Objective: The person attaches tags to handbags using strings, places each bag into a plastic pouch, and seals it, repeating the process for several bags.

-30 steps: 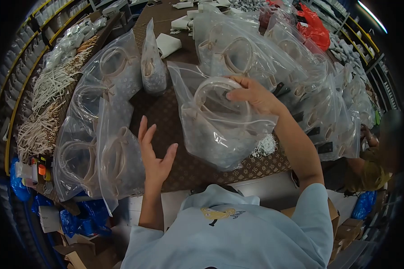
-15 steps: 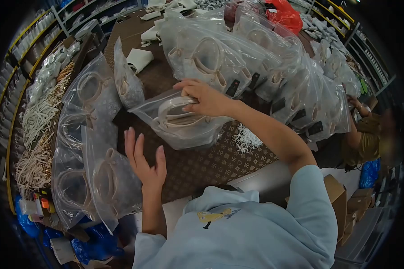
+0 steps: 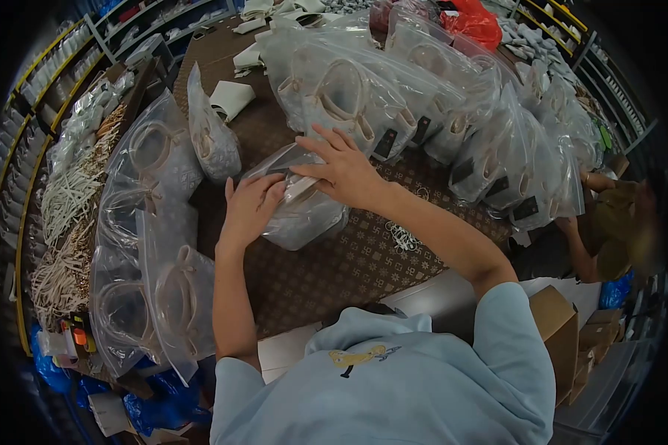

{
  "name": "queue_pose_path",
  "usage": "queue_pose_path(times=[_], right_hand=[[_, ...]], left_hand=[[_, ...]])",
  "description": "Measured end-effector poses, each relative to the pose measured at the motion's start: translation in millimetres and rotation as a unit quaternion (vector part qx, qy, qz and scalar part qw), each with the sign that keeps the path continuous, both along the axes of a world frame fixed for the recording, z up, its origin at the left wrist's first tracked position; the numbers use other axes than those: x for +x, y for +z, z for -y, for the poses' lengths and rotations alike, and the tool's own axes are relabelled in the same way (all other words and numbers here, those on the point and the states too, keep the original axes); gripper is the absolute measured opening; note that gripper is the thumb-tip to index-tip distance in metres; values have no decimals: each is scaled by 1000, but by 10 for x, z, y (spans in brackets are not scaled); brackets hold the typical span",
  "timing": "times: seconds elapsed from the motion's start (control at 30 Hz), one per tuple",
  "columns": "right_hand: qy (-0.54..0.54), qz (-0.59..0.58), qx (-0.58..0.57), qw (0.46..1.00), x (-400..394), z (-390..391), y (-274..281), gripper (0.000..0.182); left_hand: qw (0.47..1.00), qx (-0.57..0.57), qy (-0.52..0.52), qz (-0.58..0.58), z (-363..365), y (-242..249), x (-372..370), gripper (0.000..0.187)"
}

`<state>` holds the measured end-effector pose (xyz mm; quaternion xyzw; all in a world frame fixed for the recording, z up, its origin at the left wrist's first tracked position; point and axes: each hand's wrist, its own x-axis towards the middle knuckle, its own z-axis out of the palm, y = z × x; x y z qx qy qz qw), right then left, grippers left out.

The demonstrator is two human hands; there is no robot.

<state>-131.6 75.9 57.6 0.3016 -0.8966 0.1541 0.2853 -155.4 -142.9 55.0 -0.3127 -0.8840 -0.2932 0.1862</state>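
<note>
A clear plastic bag [image 3: 304,227] with a pale handbag inside lies on the brown patterned table in front of me. My left hand [image 3: 254,210] is at the bag's upper left, with its fingers bent and closed on the plastic. My right hand [image 3: 343,172] rests on the upper right of the same bag. Its fingers are stretched out and apart, and the thumb touches the plastic near the handbag's handle [image 3: 298,188]. Part of the handle is hidden under both hands.
Bagged handbags [image 3: 349,96] with black tags stand in a row along the back and right. More bagged handbags [image 3: 178,297] lie at the left. White strings [image 3: 403,237] sit right of my bag. Another person's arm [image 3: 575,248] is at the right edge. A cardboard box [image 3: 557,322] stands below.
My left hand has moved up and in from beside the bag and closed on its plastic. The fingers of my right hand have spread out. The handbag's handle has been pressed lower.
</note>
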Motion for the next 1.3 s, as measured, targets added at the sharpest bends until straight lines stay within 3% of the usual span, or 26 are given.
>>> queue_pose_path(times=[0.07, 0.1, 0.17, 0.2, 0.27, 0.37, 0.53, 0.6, 0.63, 0.67, 0.7, 0.77, 0.87, 0.9, 0.93, 1.0, 1.07, 1.17, 1.2, 1.23, 1.27, 1.3], right_hand=[[-16, 8, 15, 1000, 40, -15, -12, 44], [-33, 16, 29, 999, 51, -21, -18, 45], [-47, 5, 7, 999, 47, -7, -49, 45], [-61, -7, -15, 998, 39, -4, -70, 45], [-51, -15, -1, 999, 47, -3, -124, 45], [-33, 12, 50, 998, 140, -36, -220, 43], [13, 94, 114, 989, 341, -113, -445, 44], [-6, 110, -19, 994, 381, -108, -437, 48], [-12, 112, -21, 993, 385, -104, -417, 48], [-13, 106, -61, 992, 383, -92, -394, 49], [-16, 102, -102, 989, 391, -75, -388, 49], [-30, 85, -169, 981, 365, -6, -419, 49], [-46, 63, -248, 966, 569, 3, -426, 47], [-59, 54, -281, 956, 683, -46, -449, 45], [-70, 47, -315, 945, 799, -98, -472, 44], [-146, 73, -298, 940, 1068, -403, -820, 40], [-306, 138, -286, 898, 1329, -863, -1445, 36], [-489, 246, -344, 763, 1818, -1539, -2137, 41], [-516, 277, -361, 726, 1933, -1735, -2286, 44], [-518, 275, -365, 723, 1996, -1862, -2371, 44], [-585, 270, -316, 697, 2056, -1960, -2467, 48], [-646, 261, -265, 667, 2048, -2034, -2509, 51]], left_hand=[[985, -43, -103, 132, 59, 39, -113, 34], [985, -44, -103, 132, 73, 46, -175, 34], [919, 52, -130, 369, 81, 12, -304, 32], [919, 50, -130, 368, 74, -31, -368, 32], [854, 326, -73, 400, 45, -138, -486, 33], [862, 384, -15, 331, -27, -208, -565, 35], [882, 375, 36, 284, -63, -294, -668, 41], [881, 371, 52, 289, -111, -249, -572, 43], [961, 264, 66, 59, -158, -92, -387, 42], [972, 141, 70, -177, -213, 45, -200, 43], [974, 139, 59, -171, -258, 130, 17, 43], [992, -28, -60, -105, -340, 205, 359, 36], [995, -82, -57, 2, -249, -245, 152, 34], [989, 25, 15, 146, -299, -83, 214, 33], [988, 25, 10, 150, -270, -73, 195, 33], [972, 135, 48, 186, -125, -82, 130, 33], [984, 67, 31, 165, -106, 13, 234, 35], [997, -7, 37, 67, -155, 4, 378, 44], [999, 14, 40, 22, -137, 4, 422, 43], [998, 35, 44, -24, -123, 5, 465, 42], [998, 31, 40, -24, -128, 3, 551, 42], [982, 170, -13, -86, -176, 2, 669, 37]])
